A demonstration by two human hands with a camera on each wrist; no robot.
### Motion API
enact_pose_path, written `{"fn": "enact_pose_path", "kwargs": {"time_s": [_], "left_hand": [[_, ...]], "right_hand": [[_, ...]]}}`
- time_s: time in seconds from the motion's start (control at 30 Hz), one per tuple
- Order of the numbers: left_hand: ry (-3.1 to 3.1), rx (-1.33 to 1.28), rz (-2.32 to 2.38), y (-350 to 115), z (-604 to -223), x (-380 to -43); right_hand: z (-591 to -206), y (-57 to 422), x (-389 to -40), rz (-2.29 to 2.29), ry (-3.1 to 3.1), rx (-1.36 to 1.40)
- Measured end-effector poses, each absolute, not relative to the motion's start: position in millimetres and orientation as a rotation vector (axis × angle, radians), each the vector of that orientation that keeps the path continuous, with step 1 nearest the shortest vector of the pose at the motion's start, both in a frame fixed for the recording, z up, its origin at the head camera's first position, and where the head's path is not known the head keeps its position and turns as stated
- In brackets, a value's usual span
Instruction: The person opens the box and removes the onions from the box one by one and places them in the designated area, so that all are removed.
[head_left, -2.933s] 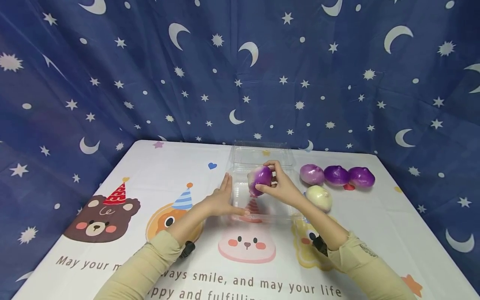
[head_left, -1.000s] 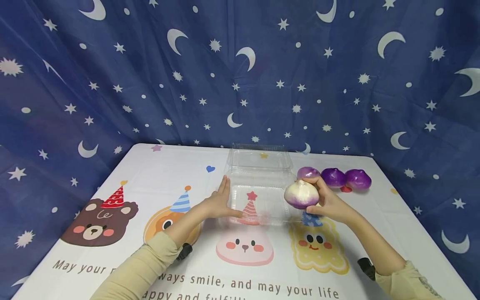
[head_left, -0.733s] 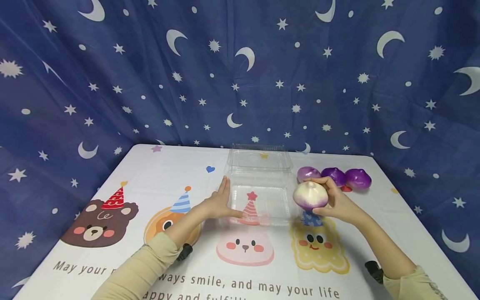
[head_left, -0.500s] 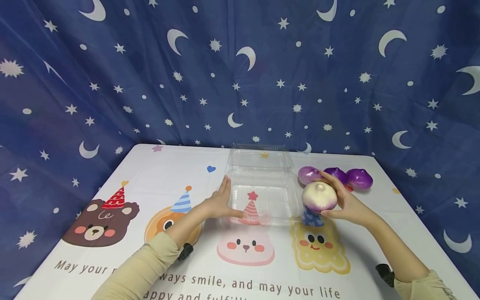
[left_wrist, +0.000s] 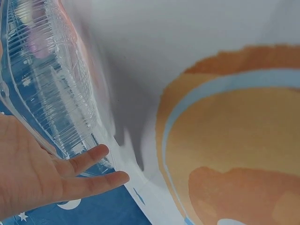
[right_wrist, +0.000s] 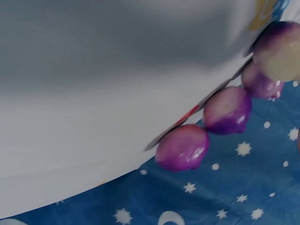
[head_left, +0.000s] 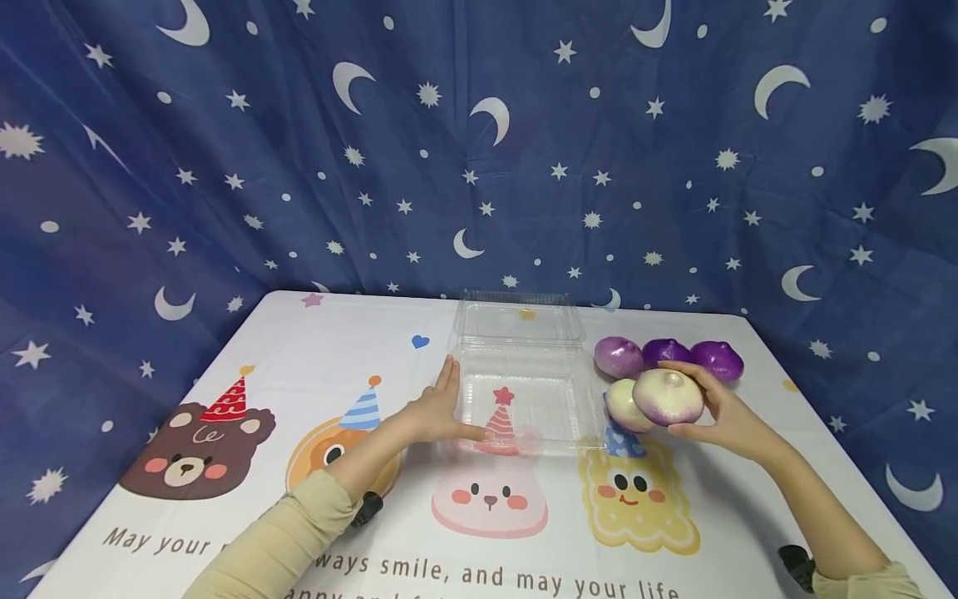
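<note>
My right hand (head_left: pixel 729 416) holds a cream-topped onion with a purple underside (head_left: pixel 666 398), fingers behind it and thumb at its front. It overlaps a pale onion (head_left: pixel 625 406) on the cloth in the head view. Just behind sit a light purple onion (head_left: pixel 618 357), a dark purple onion (head_left: pixel 663 351) and another purple onion (head_left: pixel 716 360). My left hand (head_left: pixel 434 414) rests against the left side of an open clear plastic clamshell box (head_left: pixel 516 445), thumb along its front edge. Straight fingers (left_wrist: pixel 96 183) lie along the box's wall in the left wrist view.
The box's clear lid (head_left: pixel 518 320) lies folded back toward the blue star-and-moon curtain (head_left: pixel 404 125). A white tablecloth (head_left: pixel 367 324) printed with cartoon faces and lettering covers the table, whose far edge meets the curtain.
My right hand has carried the onion from over the box rightward to the other onions, turning its cream side up. The pale onion shows again. My left hand has stayed at the box.
</note>
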State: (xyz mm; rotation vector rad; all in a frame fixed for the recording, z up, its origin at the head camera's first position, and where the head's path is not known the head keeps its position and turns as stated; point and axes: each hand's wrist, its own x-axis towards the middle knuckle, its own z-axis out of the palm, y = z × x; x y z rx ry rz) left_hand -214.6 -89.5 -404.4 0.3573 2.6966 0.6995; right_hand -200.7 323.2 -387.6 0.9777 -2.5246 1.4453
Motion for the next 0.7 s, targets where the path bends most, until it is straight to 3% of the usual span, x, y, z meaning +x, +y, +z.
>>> {"fn": "enact_pose_path", "kwargs": {"time_s": [0.3, 0.7], "left_hand": [[2.696, 0.363, 0.694, -90, -404, -216], [2.683, 0.355, 0.726, -91, -405, -216]], "right_hand": [[-388, 341, -202, 1.225, -2.672, 0.736], [-401, 351, -213, 1.28, -2.649, 0.719]]}}
